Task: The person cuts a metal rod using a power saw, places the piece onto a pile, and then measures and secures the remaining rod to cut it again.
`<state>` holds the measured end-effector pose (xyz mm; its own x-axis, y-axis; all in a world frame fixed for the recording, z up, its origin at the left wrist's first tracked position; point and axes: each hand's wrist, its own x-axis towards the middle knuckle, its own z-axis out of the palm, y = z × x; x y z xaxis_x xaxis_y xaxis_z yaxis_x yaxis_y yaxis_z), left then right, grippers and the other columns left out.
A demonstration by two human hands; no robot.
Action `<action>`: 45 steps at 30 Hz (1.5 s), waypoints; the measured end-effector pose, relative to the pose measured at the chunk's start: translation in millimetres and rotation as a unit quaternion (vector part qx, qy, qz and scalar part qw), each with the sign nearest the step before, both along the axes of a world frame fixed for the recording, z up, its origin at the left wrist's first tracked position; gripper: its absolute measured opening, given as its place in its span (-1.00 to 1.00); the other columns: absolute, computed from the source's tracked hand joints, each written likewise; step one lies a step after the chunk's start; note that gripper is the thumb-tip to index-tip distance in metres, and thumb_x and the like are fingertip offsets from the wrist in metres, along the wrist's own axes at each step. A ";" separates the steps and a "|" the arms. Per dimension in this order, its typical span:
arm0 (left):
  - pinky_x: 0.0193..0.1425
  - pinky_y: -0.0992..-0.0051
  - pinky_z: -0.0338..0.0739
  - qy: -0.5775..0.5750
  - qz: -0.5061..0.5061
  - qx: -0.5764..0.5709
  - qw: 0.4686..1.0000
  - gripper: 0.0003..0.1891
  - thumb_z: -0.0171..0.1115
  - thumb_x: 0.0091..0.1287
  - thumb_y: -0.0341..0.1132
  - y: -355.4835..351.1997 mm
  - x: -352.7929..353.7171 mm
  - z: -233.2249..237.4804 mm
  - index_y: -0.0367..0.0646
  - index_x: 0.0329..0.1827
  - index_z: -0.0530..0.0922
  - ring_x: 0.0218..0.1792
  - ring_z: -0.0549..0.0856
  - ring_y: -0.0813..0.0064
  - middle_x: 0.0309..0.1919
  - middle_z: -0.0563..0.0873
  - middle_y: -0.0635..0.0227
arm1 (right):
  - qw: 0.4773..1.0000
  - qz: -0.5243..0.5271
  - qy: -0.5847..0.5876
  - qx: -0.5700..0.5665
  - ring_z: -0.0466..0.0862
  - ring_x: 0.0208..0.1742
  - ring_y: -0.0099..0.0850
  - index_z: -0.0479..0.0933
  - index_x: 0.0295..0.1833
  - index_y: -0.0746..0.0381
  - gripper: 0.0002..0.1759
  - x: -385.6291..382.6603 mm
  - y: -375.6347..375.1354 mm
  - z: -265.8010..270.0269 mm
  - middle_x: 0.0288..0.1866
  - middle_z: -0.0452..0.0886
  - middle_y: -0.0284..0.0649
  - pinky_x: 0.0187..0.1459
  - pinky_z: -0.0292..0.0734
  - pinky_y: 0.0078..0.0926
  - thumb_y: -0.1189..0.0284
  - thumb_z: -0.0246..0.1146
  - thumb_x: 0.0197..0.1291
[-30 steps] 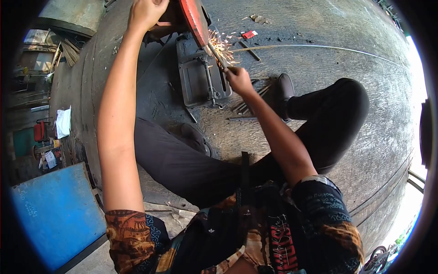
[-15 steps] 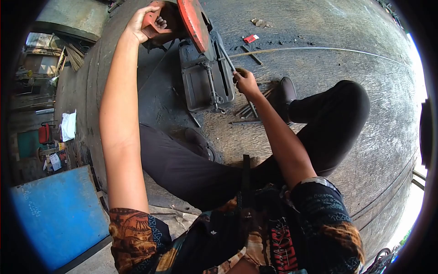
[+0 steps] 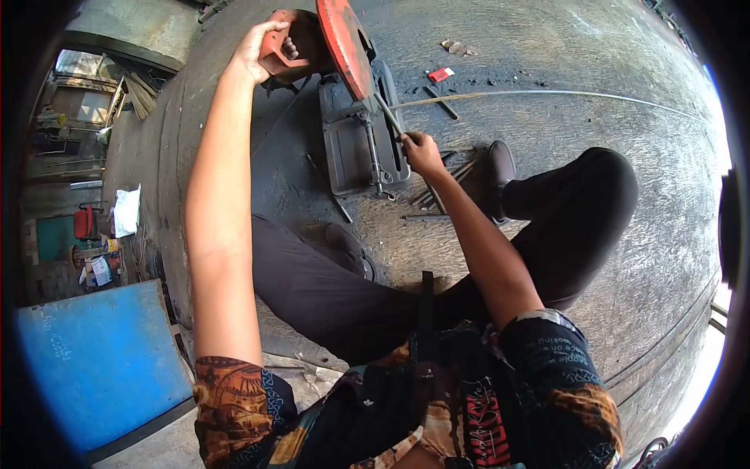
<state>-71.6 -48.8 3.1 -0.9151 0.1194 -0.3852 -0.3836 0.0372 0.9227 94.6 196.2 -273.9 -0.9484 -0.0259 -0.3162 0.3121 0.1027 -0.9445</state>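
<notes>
At the top, my left hand (image 3: 256, 53) is wrapped round the red handle (image 3: 275, 56) of a cut-off saw, fingertips showing through its opening. Right of it is the saw's red blade guard (image 3: 344, 48), above a grey metal base (image 3: 348, 156) with a screw vise (image 3: 374, 152). My right hand (image 3: 423, 153) is closed on one end of a thin metal rod (image 3: 391, 117), whose far end reaches the saw beneath the guard. Several loose rods (image 3: 447, 186) lie on the floor beside the base, near my right shoe (image 3: 501, 162).
A small red packet (image 3: 441, 74), a short bar (image 3: 442, 103) and a dry leaf (image 3: 458, 48) lie beyond the saw. A long thin strip (image 3: 547, 93) crosses the floor. A blue panel (image 3: 109, 359) stands at lower left, near a red chair (image 3: 83, 223).
The rod in my right hand has swung, its far end now nearer the guard's lower edge. The whole view has shifted slightly, with the scene appearing further right.
</notes>
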 end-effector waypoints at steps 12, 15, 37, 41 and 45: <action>0.35 0.23 0.42 0.329 0.053 -0.579 0.744 -0.33 0.28 0.10 -0.15 19.3 -13.5 2.4 -0.47 0.23 0.48 0.24 0.57 -0.03 0.14 0.60 -0.23 | 0.999 0.006 -0.046 -0.023 0.61 -0.51 -0.37 0.66 -0.24 0.37 -0.59 3.2 -12.7 14.7 -0.62 0.55 -0.14 -0.38 0.48 -0.33 0.22 0.11 0.41; 0.37 0.22 0.41 0.394 0.046 -0.568 0.721 -0.27 0.33 0.10 -0.04 19.3 -7.1 -0.3 -0.46 0.23 0.48 0.25 0.55 -0.04 0.17 0.58 -0.21 | 0.999 0.011 -0.029 0.013 0.66 -0.46 -0.27 0.66 -0.24 0.37 -0.60 4.6 -11.8 19.5 -0.58 0.59 -0.08 -0.32 0.52 -0.29 0.24 0.11 0.40; 0.33 0.22 0.42 0.457 0.020 -0.549 0.700 -0.17 0.39 0.05 0.20 28.0 4.5 -0.8 -0.40 0.17 0.55 0.23 0.56 0.00 0.17 0.59 -0.13 | 0.961 0.030 0.171 0.213 0.62 -0.15 0.23 0.60 -0.11 0.29 -0.72 12.9 -5.0 18.5 -0.29 0.61 0.29 -0.05 0.50 0.11 0.35 0.06 0.33; 0.31 0.22 0.44 0.446 0.017 -0.556 0.701 -0.19 0.38 0.06 0.19 30.4 7.8 2.1 -0.39 0.16 0.55 0.22 0.58 0.01 0.17 0.60 -0.12 | 0.957 0.045 0.162 0.235 0.62 -0.17 0.25 0.58 -0.10 0.26 -0.74 14.9 -1.6 20.6 -0.25 0.62 0.25 -0.07 0.51 0.12 0.35 0.06 0.33; 0.31 0.22 0.45 0.446 0.033 -0.549 0.707 -0.20 0.38 0.06 0.18 31.1 8.3 0.3 -0.38 0.15 0.56 0.21 0.58 0.01 0.15 0.61 -0.11 | 0.952 0.035 0.179 0.245 0.62 -0.19 0.23 0.56 -0.17 0.28 -0.78 17.5 -0.6 25.7 -0.22 0.63 0.18 -0.10 0.51 0.12 0.38 0.07 0.32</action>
<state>-63.3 -17.8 3.4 -0.8423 0.1422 0.5198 0.2976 0.9269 0.2287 112.0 195.6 -248.2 -0.9990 -0.0254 0.0363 -0.0443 0.5677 -0.8220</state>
